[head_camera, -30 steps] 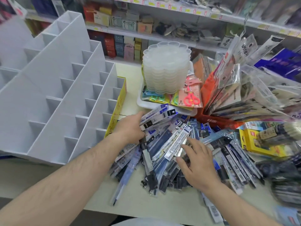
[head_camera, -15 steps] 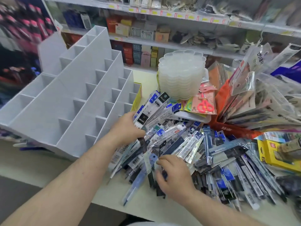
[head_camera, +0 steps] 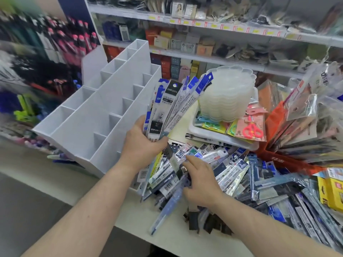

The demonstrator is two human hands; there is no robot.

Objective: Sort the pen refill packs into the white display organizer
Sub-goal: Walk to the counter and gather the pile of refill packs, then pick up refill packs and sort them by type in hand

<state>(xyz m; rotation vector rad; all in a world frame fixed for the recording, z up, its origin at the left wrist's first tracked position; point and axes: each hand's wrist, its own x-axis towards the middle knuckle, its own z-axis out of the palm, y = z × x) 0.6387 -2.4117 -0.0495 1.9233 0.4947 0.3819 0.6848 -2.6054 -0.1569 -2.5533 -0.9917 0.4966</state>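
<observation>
Left hand [head_camera: 142, 143] gripped a fanned bundle of refill packs [head_camera: 173, 101], raised upright above the counter [head_camera: 130, 210], just right of the organizer [head_camera: 96, 115], whose white compartments held nothing visible. Right hand [head_camera: 201, 179] lay palm down on the pile [head_camera: 232, 175], fingers loosely spread, touching packs; whether it pinched any could not be told. The packs were long, narrow sleeves with blue or black headers and white printed panels.
</observation>
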